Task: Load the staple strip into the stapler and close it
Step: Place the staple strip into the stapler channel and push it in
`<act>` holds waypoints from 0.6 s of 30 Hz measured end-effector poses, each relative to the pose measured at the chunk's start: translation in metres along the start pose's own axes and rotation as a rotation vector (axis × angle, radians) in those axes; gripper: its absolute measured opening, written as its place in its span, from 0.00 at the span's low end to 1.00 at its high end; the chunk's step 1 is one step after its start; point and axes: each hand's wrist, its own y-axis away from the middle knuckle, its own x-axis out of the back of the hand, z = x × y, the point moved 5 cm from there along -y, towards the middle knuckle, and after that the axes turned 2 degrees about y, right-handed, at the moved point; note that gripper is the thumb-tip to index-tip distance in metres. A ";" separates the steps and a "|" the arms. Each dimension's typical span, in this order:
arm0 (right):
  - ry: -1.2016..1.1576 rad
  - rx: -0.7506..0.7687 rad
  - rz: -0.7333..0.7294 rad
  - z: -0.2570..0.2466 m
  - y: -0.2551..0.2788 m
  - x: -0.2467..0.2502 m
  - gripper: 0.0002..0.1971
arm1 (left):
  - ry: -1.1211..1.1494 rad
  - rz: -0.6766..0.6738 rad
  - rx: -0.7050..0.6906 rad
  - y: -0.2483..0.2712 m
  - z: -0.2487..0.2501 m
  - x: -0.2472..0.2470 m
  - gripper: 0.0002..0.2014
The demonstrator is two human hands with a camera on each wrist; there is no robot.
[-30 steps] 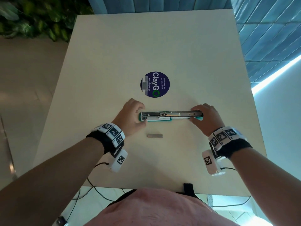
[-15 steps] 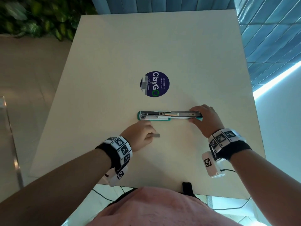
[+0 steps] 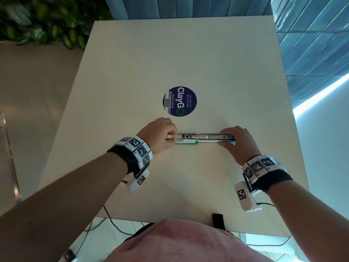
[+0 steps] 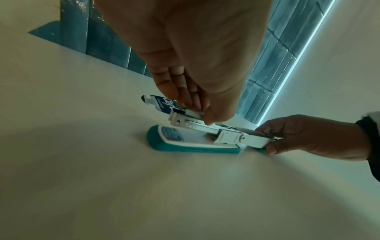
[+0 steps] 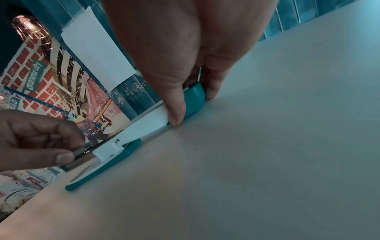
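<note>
The teal and white stapler (image 3: 200, 138) lies opened flat along the table, metal magazine facing up. My left hand (image 3: 167, 137) is at the magazine's left end and pinches the short grey staple strip (image 4: 194, 113) between thumb and fingers, right over the channel. The wrist views show the strip (image 5: 80, 150) touching the magazine of the stapler (image 4: 185, 142); how far it sits in I cannot tell. My right hand (image 3: 229, 138) grips the folded-back top cover at the right end, thumb on the near side of the stapler (image 5: 115, 154) and fingers on the far side.
A round dark blue sticker (image 3: 179, 101) is stuck on the beige table (image 3: 170, 53) just beyond the stapler. Green plants (image 3: 37, 19) stand past the far left corner. A blue panelled wall runs along the far and right sides. Cables hang below the near edge.
My left hand left the stapler's left end, picked the staple strip up from the table in front of it, and carried it to the magazine. The right hand stayed on the cover.
</note>
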 end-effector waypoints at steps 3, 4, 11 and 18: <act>-0.001 0.003 0.002 0.001 0.000 -0.001 0.15 | 0.007 -0.006 -0.003 -0.002 -0.002 0.000 0.04; -0.001 0.004 0.004 0.001 0.000 -0.001 0.15 | 0.013 -0.006 -0.009 -0.002 -0.002 0.000 0.04; 0.007 0.002 -0.003 0.001 -0.001 0.000 0.15 | 0.041 -0.041 -0.021 -0.009 -0.008 -0.001 0.04; 0.014 -0.003 -0.006 0.001 -0.001 0.000 0.14 | 0.056 -0.059 -0.032 -0.012 -0.008 0.001 0.05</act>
